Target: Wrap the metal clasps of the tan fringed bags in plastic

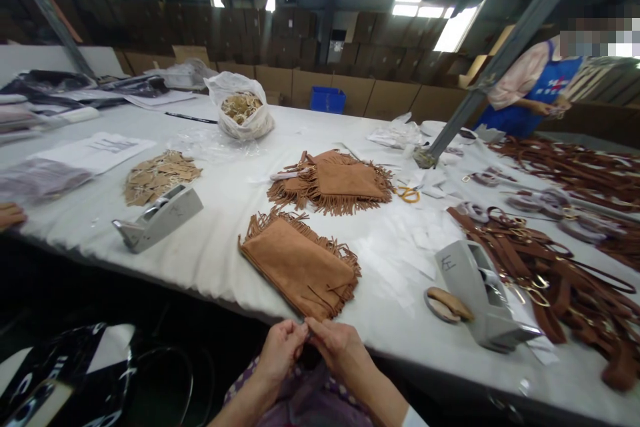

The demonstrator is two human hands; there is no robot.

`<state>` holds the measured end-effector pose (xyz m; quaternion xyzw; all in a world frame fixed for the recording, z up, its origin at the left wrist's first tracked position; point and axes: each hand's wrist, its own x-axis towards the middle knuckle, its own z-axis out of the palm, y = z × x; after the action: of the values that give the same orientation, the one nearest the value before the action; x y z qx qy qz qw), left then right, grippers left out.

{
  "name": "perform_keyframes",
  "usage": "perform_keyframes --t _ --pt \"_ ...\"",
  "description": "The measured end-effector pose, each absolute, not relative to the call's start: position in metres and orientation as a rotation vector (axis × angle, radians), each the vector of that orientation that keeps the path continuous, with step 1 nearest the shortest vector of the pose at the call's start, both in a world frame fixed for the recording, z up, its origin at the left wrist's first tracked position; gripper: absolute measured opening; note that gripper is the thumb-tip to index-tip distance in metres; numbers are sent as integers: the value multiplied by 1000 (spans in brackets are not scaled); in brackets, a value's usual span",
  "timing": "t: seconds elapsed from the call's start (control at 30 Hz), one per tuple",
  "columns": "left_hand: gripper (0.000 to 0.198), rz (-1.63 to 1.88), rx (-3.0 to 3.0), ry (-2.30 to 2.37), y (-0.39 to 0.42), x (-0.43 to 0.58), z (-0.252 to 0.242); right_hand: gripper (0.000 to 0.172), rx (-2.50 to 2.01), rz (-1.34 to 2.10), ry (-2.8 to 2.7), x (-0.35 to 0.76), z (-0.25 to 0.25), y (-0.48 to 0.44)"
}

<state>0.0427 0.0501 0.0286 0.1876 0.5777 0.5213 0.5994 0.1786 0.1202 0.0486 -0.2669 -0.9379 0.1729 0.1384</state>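
A brown suede-like bag with fringed edges (300,263) lies at the table's front edge, its near corner towards me. Right at that corner, my left hand (283,350) and my right hand (340,350) meet with fingers pinched together. What they pinch is hidden by the fingertips; it may be the bag's corner or a small part on it. Beyond lie more fringed brown bags (350,180), stacked, with a pale wrapped strip (291,174) on them.
Grey tape dispensers stand left (165,217) and right (480,293). Brown straps with metal clasps (565,280) cover the right side. Yellow-handled scissors (407,194), a tag pile (163,177) and a filled plastic bag (240,107) lie farther back. A co-worker in a blue apron (545,90) stands behind a metal post.
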Motion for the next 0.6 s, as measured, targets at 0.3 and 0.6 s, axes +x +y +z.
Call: perform_keyframes --t 0.3,0.6 --pt "43 1222 -57 1175 55 50 47 14 -701 -90 -2598 166 33 119" --pt "48 1132 63 1152 74 42 48 25 -429 -255 -2319 149 26 140"
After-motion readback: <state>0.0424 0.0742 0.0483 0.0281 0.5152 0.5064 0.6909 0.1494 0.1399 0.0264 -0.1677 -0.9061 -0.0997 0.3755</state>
